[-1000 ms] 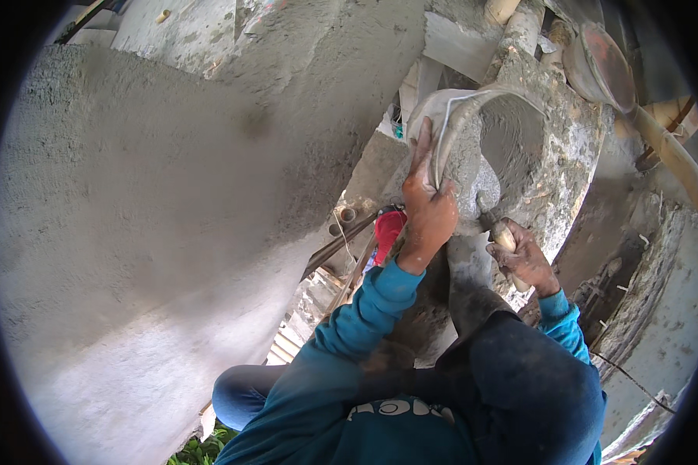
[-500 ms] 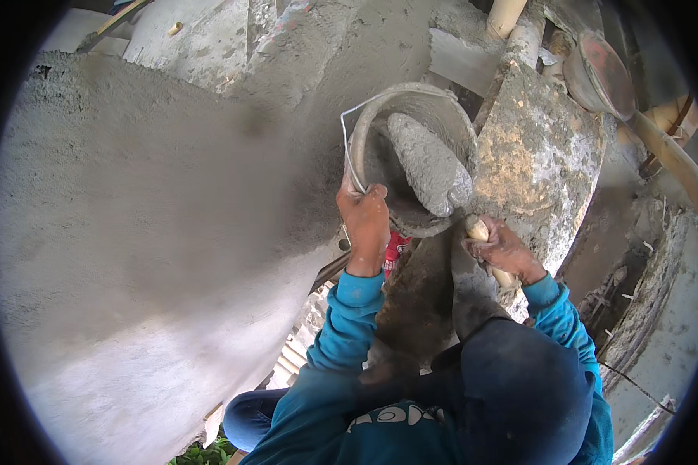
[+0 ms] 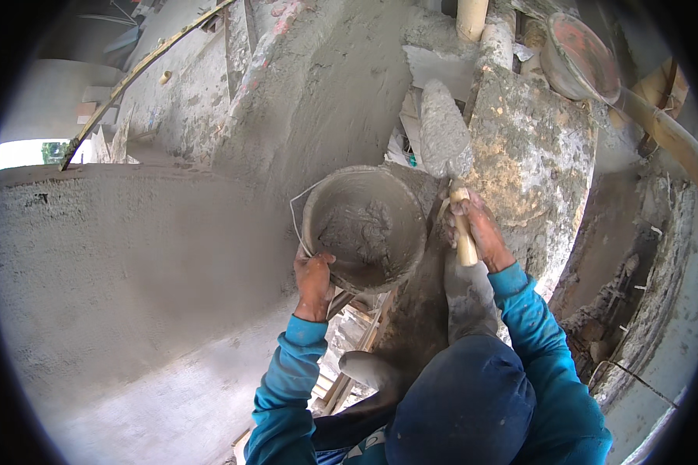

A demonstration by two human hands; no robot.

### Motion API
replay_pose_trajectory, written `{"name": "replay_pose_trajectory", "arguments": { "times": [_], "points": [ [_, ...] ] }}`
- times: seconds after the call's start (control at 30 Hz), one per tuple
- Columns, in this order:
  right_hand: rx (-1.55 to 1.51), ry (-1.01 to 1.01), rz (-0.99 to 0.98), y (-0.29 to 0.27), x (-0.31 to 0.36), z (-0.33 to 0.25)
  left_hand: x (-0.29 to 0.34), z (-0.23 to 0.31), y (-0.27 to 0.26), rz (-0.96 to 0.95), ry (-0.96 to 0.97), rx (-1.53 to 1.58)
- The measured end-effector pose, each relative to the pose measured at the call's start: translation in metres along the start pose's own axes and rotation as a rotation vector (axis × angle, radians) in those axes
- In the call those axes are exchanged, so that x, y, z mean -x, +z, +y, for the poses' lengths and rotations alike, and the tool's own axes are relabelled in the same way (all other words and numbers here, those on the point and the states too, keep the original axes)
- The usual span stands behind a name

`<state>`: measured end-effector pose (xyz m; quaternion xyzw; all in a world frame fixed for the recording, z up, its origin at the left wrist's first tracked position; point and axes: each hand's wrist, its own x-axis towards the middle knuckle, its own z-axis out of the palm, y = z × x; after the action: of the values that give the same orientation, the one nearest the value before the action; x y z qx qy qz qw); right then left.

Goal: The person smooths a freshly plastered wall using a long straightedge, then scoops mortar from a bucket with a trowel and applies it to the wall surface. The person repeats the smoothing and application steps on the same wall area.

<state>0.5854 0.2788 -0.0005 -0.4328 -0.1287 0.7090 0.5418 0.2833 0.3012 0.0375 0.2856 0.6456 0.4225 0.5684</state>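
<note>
My left hand (image 3: 315, 284) grips the near-left rim of a round bucket (image 3: 416, 246), its fingers closed over the edge. Wet grey mortar (image 3: 357, 232) lies in the bottom of the bucket, and the wire handle hangs over its left side. My right hand (image 3: 482, 229) is wrapped round the pale wooden handle of a trowel (image 3: 463, 225). A thick heap of mortar (image 3: 444, 132) covers the trowel's blade, which points away from me. The loaded blade is beyond the bucket's right rim, apart from it.
A plastered grey wall (image 3: 147, 248) fills the left side. Right of the trowel stands a mottled, mortar-stained board (image 3: 531, 147). Another mortar-crusted bucket (image 3: 585, 58) sits at the far right by a bamboo pole (image 3: 667, 139). A long thin strip (image 3: 136, 77) leans at the far left.
The loaded trowel has come out of the bucket to its far right. My left hand and the bucket have moved left and nearer to me. More mortar in the bucket now shows.
</note>
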Motion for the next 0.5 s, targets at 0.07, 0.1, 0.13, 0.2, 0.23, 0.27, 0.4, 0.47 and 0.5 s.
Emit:
{"name": "replay_pose_trajectory", "arguments": {
  "times": [0.07,0.1,0.13,0.2,0.23,0.27,0.4,0.47,0.5],
  "points": [
    [-0.002,-0.095,0.127,0.006,-0.028,-0.006,0.008,0.004,-0.016,-0.011,-0.029,-0.018],
    [0.041,-0.136,0.211,0.012,-0.041,-0.01,0.015,0.008,-0.022,-0.014,-0.029,-0.029],
    [0.085,-0.171,0.297,0.016,-0.056,-0.013,0.022,0.011,-0.029,-0.016,-0.035,-0.039],
    [0.26,-0.372,0.47,0.011,-0.106,0.009,0.046,0.027,-0.038,0.006,-0.094,-0.087],
    [0.374,-0.466,0.556,0.016,-0.133,0.026,0.057,0.03,-0.052,0.008,-0.104,-0.089],
    [0.498,-0.563,0.673,0.016,-0.158,0.036,0.066,0.031,-0.063,-0.009,-0.113,-0.085],
    [0.589,-0.319,0.791,0.05,-0.249,0.045,0.094,0.046,-0.076,0.064,-0.216,-0.107],
    [0.822,-0.34,0.719,0.044,-0.296,0.047,0.097,0.04,-0.078,0.066,-0.269,-0.121],
    [0.946,-0.413,0.655,0.058,-0.301,0.051,0.097,0.041,-0.085,0.055,-0.295,-0.131]
  ]
}}
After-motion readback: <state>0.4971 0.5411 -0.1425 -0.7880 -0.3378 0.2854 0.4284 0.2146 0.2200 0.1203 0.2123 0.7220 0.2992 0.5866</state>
